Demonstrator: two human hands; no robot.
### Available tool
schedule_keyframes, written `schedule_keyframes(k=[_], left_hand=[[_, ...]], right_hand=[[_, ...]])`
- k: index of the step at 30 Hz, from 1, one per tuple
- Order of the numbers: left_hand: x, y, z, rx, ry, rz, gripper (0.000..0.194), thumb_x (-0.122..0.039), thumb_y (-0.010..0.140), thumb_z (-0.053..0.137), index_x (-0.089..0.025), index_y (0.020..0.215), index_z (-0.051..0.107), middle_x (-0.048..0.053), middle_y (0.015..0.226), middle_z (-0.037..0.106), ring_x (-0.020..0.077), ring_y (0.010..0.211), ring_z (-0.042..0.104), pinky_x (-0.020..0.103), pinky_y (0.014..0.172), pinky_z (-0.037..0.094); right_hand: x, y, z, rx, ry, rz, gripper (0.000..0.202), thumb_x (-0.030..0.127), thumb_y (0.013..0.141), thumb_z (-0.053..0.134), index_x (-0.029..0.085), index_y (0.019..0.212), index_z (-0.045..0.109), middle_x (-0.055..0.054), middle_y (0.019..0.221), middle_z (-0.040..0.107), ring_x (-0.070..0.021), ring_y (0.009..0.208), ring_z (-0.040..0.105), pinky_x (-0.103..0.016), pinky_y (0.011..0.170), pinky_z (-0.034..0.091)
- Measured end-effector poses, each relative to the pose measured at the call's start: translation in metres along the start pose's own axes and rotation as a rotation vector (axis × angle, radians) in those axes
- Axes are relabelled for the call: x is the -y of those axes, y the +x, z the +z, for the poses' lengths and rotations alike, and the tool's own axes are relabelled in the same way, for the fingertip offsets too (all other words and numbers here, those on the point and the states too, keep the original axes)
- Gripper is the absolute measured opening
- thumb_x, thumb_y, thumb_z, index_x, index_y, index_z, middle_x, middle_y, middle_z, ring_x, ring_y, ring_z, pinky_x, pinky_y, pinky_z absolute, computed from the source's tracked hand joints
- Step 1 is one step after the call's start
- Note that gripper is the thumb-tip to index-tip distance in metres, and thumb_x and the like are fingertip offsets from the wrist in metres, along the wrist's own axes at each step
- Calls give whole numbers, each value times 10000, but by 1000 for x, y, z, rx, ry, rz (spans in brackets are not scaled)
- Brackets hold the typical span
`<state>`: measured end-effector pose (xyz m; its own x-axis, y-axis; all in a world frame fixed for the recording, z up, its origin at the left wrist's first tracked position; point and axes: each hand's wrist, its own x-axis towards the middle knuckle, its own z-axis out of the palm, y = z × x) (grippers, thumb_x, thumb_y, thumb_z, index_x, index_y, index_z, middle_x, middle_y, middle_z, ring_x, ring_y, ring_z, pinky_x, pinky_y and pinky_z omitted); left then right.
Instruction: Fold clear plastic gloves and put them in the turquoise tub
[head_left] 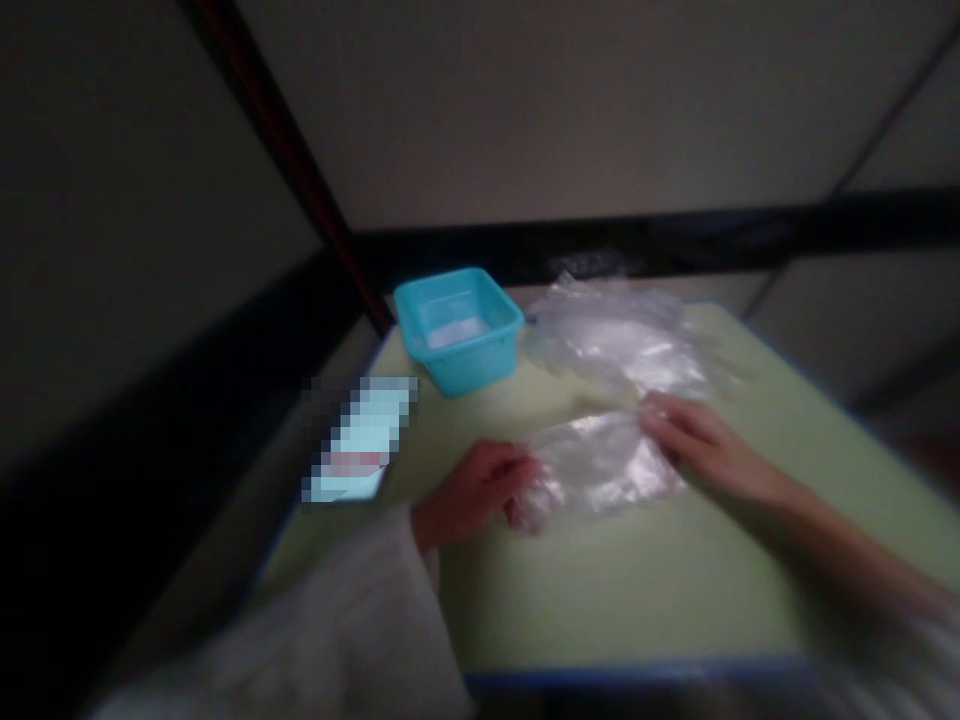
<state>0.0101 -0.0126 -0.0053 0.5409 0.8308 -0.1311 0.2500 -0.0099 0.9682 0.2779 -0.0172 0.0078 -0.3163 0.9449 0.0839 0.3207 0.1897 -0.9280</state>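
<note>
Pale sleeve cloth point(337, 630) fills the lower left and runs up to the left hand point(472, 492), its fingers closed on the left end of a clear plastic bag point(600, 465). The right hand point(697, 445) pinches the bag's upper right corner, so the hands are apart, with the bag spread between them over the middle of the yellow-green bench point(600, 610). Just beyond lies a heap of clear plastic point(622, 335); left of that stands a turquoise basket point(476, 362). Blur leaves it unclear whether the bag touches the bench.
</note>
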Motion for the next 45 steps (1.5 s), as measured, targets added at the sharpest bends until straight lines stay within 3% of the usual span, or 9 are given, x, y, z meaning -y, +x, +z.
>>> schedule_keyframes(k=[5, 10, 12, 17, 25, 31, 34, 39, 45], left_hand=[[-5, -2, 1, 59, -264, -169, 337, -454, 737, 616, -125, 665, 603, 50, 573, 663, 133, 411, 589, 212, 395, 439], [6, 4, 1, -176, -245, -280, 257, -375, 703, 658, -136, 665, 574, -12, 498, 599, 99, 406, 553, 193, 410, 446], [9, 5, 0, -210, -212, -292, 229, -342, 700, 663, -139, 648, 571, -37, 472, 556, 90, 409, 536, 188, 416, 442], [6, 5, 1, -196, -188, -310, 232, -339, 700, 662, -134, 637, 574, -24, 497, 568, 97, 425, 538, 196, 424, 430], [6, 5, 0, -162, -126, -293, 252, -356, 723, 619, -126, 625, 583, 8, 540, 609, 96, 437, 530, 196, 434, 403], [10, 4, -5, -29, 5, -224, 247, -260, 613, 711, -123, 793, 613, 15, 704, 666, 137, 613, 603, 205, 512, 427], [12, 4, -7, -23, 63, -207, 388, -173, 547, 740, -143, 903, 589, -31, 700, 643, 131, 632, 595, 197, 522, 427], [16, 6, -15, -11, 62, -247, 510, -170, 553, 743, -163, 998, 494, -68, 633, 582, 114, 542, 570, 180, 455, 389], [19, 13, -25, -185, -101, -185, 624, -174, 627, 682, -183, 1159, 357, -90, 629, 543, 91, 467, 559, 175, 440, 395]], right_hand=[[3, 0, 5, 4, 90, 126, 406, 603, 823, 515, 210, 723, 485, 33, 542, 500, -104, 433, 470, -219, 388, 368], [-2, 6, 14, 38, 119, 281, 430, 631, 769, 543, 208, 760, 465, -2, 571, 613, -135, 442, 573, -244, 403, 438], [-5, 10, 16, 73, 106, 298, 435, 626, 757, 549, 199, 780, 474, -21, 611, 645, -146, 477, 602, -259, 430, 466], [-15, 20, 17, 72, 131, 222, 412, 588, 756, 571, 184, 743, 489, -24, 613, 626, -148, 526, 618, -276, 482, 493], [-30, 31, 22, -94, -18, 94, 216, 382, 777, 584, 190, 807, 491, 21, 567, 557, -114, 461, 538, -241, 415, 407], [-34, 36, 27, -167, -182, -62, 134, 233, 724, 539, 199, 846, 497, 29, 607, 554, -115, 508, 515, -249, 469, 416], [-36, 36, 23, -136, -152, -42, 172, 223, 712, 540, 203, 873, 483, 37, 609, 543, -109, 496, 507, -244, 456, 407], [-44, 35, 10, 4, 17, 86, 310, 260, 675, 598, 215, 937, 439, 60, 613, 514, -105, 444, 520, -241, 400, 388], [-36, 27, -3, 210, 149, 290, 376, 226, 632, 661, 229, 891, 388, 65, 576, 582, -114, 446, 571, -204, 378, 367]])
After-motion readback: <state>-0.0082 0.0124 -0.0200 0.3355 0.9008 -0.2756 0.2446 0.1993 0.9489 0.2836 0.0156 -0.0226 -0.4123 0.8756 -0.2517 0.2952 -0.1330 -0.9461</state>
